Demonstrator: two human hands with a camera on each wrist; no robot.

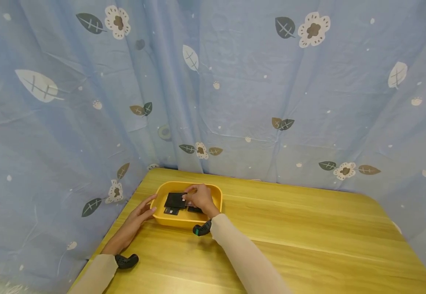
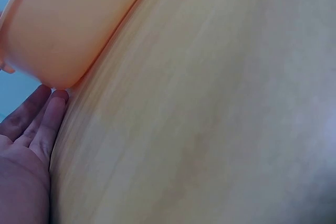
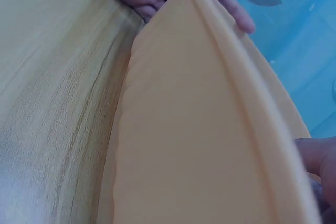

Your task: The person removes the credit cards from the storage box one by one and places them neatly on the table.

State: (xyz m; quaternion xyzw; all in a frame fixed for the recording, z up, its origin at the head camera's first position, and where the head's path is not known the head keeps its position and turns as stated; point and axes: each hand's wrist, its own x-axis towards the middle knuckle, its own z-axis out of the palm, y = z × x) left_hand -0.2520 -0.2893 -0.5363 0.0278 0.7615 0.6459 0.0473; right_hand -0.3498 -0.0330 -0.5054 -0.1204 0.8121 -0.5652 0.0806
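Note:
A yellow plastic basin (image 1: 169, 222) stands near the table's far left corner. Its left end is touched by my left hand (image 1: 136, 220), with fingers laid along the rim and outer wall. In the left wrist view, the straight fingers (image 2: 50, 121) meet the basin's lower side. My right hand (image 1: 200, 197) reaches inside, thumb and fingertips bent together on a small pale-marked piece (image 1: 184, 197), mostly hidden. Beside those fingertips lies a flat black square case (image 1: 175, 200). A small dark card (image 1: 171, 211) and another black flat item (image 1: 194, 209) lie in front of it.
The wooden table (image 1: 293, 228) extends to the right of the basin. A blue curtain (image 1: 242, 90) with leaves and flowers hangs behind and along the left side. Black bands (image 1: 126, 261) sit on both wrists.

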